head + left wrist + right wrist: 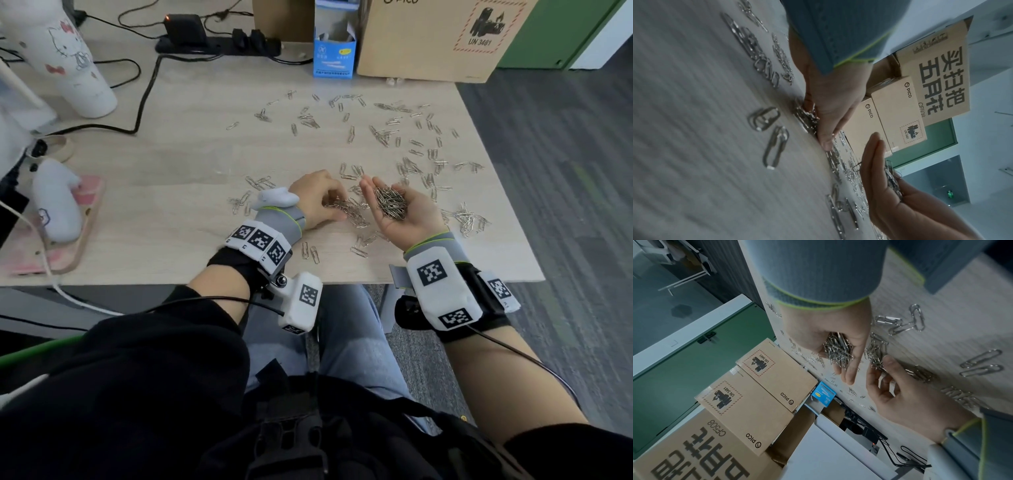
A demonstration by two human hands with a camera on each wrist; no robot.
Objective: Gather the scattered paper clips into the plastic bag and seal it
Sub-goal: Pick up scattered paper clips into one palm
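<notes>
— Silver clips (383, 137) everywhere across the pale wood desk (191, 144), loose singles at the far side, thicker drifts close to the near edge.

— And look at the right hand (400, 209): palm up just above the desk, fingers gently cupped, cradling a heap of clips (388, 202) in the hollow.

— Left hand (317, 198) is palm down right beside it, fingers curled onto a small pile (349, 210) on the desk. From the right wrist view the fingertips (890, 361) touch that pile; whether any clip is actually pinched, I can't tell.

— The left wrist view has the thumb (825, 141) pressed flat to the desk at the pile's edge.

— The two hands sit near each other, not touching.

— Any bag?

— Can't see one in any view.

— Around the edges: a blue box (334, 51) and a cardboard box (438, 37) at the far side, a black power strip (215, 42) with cables, a white tumbler (73, 61) far left.
</notes>
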